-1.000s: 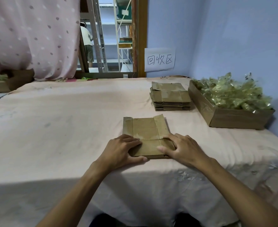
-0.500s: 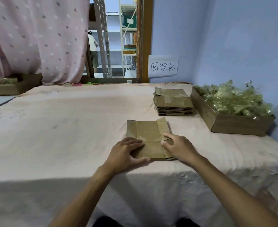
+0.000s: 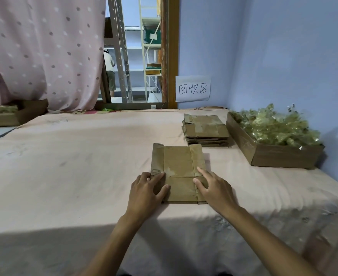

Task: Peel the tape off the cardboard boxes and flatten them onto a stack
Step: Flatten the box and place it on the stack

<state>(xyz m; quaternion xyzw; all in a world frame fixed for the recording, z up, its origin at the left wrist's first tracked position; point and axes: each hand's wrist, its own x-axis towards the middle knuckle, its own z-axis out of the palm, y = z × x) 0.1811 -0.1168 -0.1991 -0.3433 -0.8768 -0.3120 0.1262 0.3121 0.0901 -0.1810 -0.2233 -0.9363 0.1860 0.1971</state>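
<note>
A flattened brown cardboard box (image 3: 179, 166) lies on the cloth-covered table (image 3: 74, 156) in front of me. My left hand (image 3: 146, 191) rests flat on its near left part, fingers straight. My right hand (image 3: 214, 189) rests on its near right edge with fingers spread and the forefinger stretched along the right flap. Behind it to the right stands a stack of flattened boxes (image 3: 206, 133).
A cardboard tray (image 3: 273, 156) heaped with crumpled clear tape sits at the right by the blue wall. Another brown tray (image 3: 14, 115) stands at the far left under a pink curtain. A paper sign (image 3: 193, 88) hangs on the wall. A person stands beyond the doorway.
Both hands have slid apart towards the box's side edges and their fingers have straightened. The view has tilted down a little.
</note>
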